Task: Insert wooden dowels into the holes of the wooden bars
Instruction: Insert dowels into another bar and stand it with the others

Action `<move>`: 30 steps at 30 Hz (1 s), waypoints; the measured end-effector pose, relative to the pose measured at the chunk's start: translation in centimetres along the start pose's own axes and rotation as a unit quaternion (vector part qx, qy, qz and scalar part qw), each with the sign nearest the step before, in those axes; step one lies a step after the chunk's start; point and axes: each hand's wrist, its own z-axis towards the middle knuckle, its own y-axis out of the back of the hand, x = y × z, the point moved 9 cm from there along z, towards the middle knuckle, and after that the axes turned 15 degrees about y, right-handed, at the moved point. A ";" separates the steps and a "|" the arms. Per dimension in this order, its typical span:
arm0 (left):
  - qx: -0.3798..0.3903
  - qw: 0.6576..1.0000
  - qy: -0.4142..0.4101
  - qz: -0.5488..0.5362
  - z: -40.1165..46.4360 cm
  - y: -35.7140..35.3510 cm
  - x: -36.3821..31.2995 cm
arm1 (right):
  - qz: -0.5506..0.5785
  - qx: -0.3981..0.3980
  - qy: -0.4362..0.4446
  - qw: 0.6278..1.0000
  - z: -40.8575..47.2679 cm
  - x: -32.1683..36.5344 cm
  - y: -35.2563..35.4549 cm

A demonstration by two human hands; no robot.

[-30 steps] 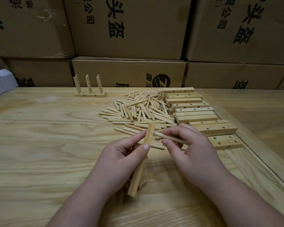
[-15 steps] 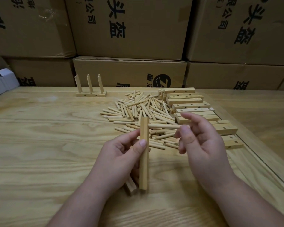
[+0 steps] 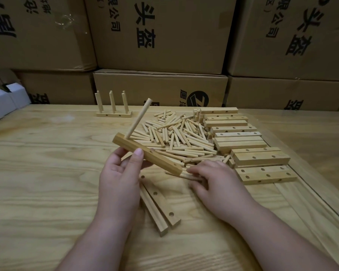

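My left hand [image 3: 121,173] holds a wooden bar [image 3: 157,159] tilted above the table, thumb on its top face. One dowel [image 3: 138,118] stands in the hole at the bar's far end; two other holes show empty. My right hand [image 3: 215,178] rests palm down at the near edge of the loose dowel pile [image 3: 180,137], fingertips on dowels lying there; whether it grips one I cannot tell. Another bar [image 3: 160,208] with holes lies flat on the table under my left hand.
A stack of drilled bars [image 3: 243,141] lies right of the pile. A finished bar with three upright dowels [image 3: 114,112] stands at the back. Cardboard boxes [image 3: 164,36] wall off the far side; white boxes [image 3: 6,100] sit at the left edge.
The dowel held by my right hand now stands in the bar's end hole. My left hand turned the bar from upright to slanting. My right hand dropped to the pile.
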 end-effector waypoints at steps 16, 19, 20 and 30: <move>0.044 0.983 0.127 -0.124 0.7 -1.6 3.4 | -0.071 0.079 -0.053 0.993 -0.5 -0.5 0.0; 0.056 0.984 0.123 -0.117 0.6 -2.0 3.6 | -0.051 0.075 -0.066 0.994 -0.6 -0.4 0.3; 0.056 0.985 0.120 -0.114 0.6 -2.0 3.6 | -0.041 0.071 -0.069 0.994 -0.6 -0.4 0.3; 0.063 0.988 0.107 -0.087 0.6 -2.2 3.1 | 0.011 -0.038 -0.078 0.996 -1.0 -1.1 1.5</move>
